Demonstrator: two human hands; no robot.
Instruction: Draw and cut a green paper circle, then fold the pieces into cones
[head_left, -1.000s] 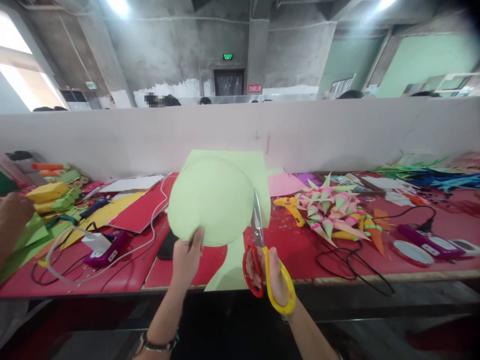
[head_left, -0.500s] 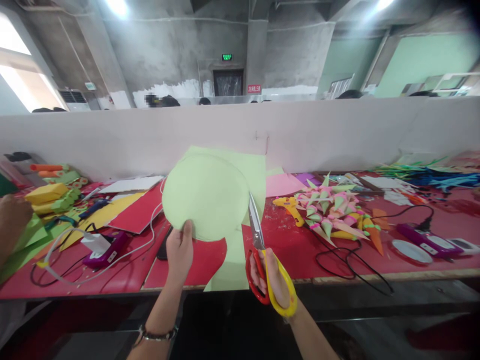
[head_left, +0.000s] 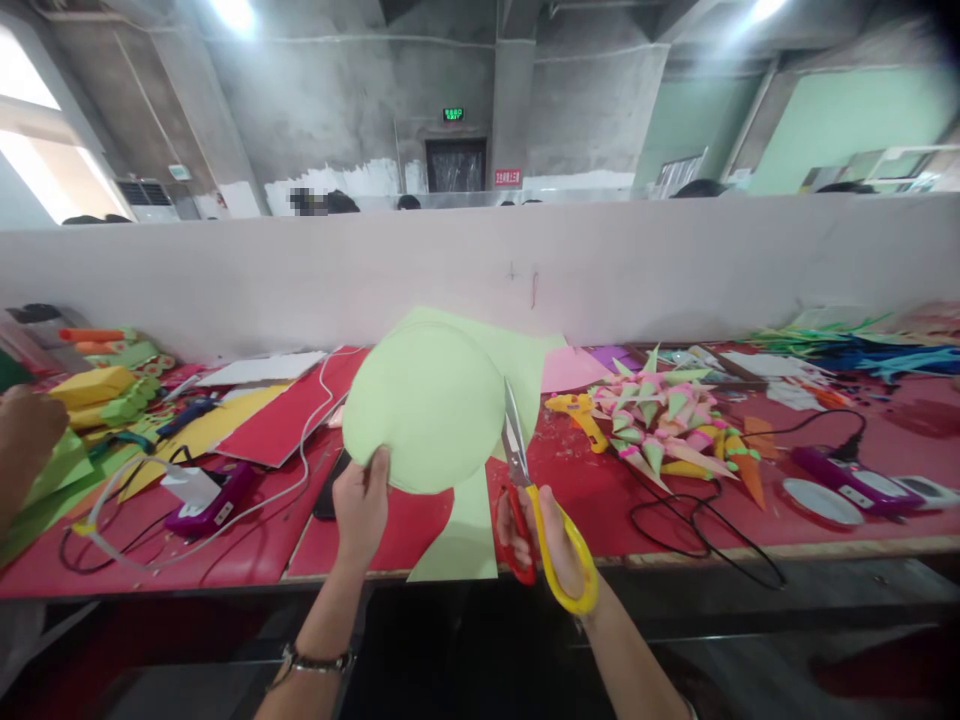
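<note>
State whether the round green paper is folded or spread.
Spread: the round green paper shows one broad, smooth face, without visible folds.

From where I stood, EXIT showed on the green sign (head_left: 453,115) over the door (head_left: 456,167), beneath a line of Chinese characters. Beside the door, a red sign (head_left: 508,178) bore a row of pale Chinese characters that seemed, through the blur, to begin 卫生间.

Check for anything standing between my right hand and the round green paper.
Only the scissors, held in your right hand; their blades point up beside the right edge of the round green paper. Nothing else visible stands in between.
</note>
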